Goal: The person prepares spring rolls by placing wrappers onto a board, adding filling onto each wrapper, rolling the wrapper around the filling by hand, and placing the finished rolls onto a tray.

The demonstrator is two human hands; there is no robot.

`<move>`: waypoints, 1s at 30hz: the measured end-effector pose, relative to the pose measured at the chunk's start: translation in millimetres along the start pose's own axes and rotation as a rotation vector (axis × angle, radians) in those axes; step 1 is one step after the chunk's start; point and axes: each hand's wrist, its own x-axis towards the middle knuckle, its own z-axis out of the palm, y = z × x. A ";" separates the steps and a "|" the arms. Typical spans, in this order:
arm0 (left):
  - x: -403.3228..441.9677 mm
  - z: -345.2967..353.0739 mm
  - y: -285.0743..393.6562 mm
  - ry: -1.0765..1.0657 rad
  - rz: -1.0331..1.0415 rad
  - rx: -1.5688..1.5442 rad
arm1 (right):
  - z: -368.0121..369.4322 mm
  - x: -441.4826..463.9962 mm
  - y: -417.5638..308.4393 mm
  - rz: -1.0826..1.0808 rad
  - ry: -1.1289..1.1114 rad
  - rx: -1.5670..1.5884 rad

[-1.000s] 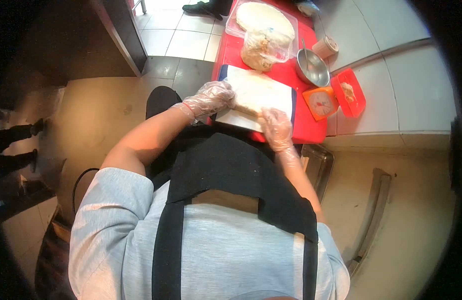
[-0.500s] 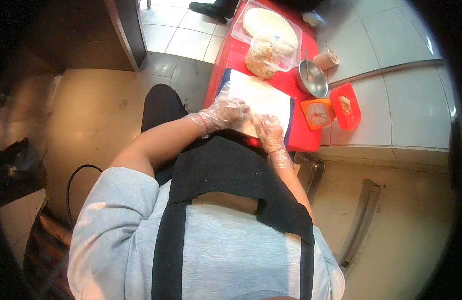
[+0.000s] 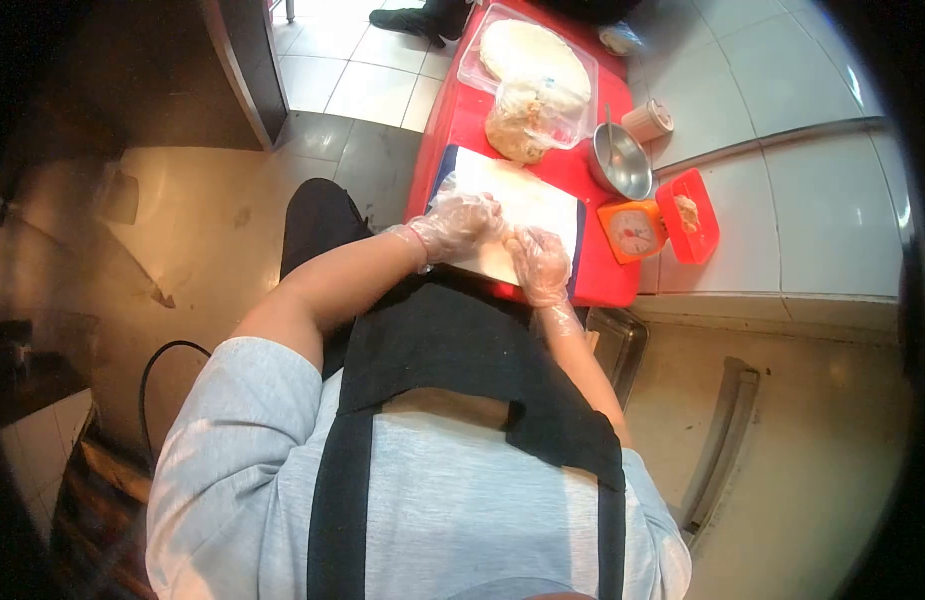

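Both hands wear clear plastic gloves and are close together over the near part of a white board (image 3: 542, 200) with blue edges. My left hand (image 3: 460, 222) has its fingers curled in, at the board's left side. Just to its right, my right hand (image 3: 538, 258) is also closed, its fingertips bent toward the left hand. Something small and pale shows between them; glare and the gloves hide what it is. Beyond the board sits a plastic bag of a lumpy, tan filling (image 3: 515, 133).
On the red table (image 3: 452, 115) stand a clear tub with pale dough (image 3: 532, 60), a metal bowl (image 3: 632, 172) with a utensil, a lidded container (image 3: 650, 120), an orange scale (image 3: 632, 232) and a red tray (image 3: 690, 220). A person's shoe (image 3: 407, 22) shows beyond.
Since a second ago my hands have come together over the near part of the board, the left moving right. The view has shifted slightly.
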 end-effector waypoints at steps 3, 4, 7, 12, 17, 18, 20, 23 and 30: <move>15.3 10.5 -15.6 -0.241 -0.125 -0.054 | 3.0 -7.1 0.6 0.037 0.001 0.021; 17.3 -2.5 -11.9 -0.243 -0.194 -0.199 | 4.3 -7.1 2.7 0.048 -0.016 0.013; 7.9 16.0 -14.2 0.181 0.158 -0.171 | 7.4 -1.0 15.9 0.075 -0.080 -0.013; 9.4 19.4 -6.6 0.048 0.018 -0.128 | 7.8 -0.2 14.4 0.121 -0.020 0.016; 28.2 21.6 -15.6 -0.150 -0.123 -0.185 | 8.0 -2.1 15.0 0.068 -0.012 0.032; 26.2 24.0 -16.4 -0.081 -0.071 -0.189 | 7.2 0.4 16.4 0.046 -0.005 -0.004; 24.4 24.7 -13.2 0.047 0.006 -0.181 | 9.2 3.4 29.5 0.057 -0.074 0.021; 20.1 26.6 -5.7 0.157 0.074 -0.158 | 13.6 5.1 38.7 0.031 -0.092 0.042; 45.8 30.2 -13.8 -0.315 -0.022 0.180 | -8.2 19.1 12.9 0.190 -0.212 0.144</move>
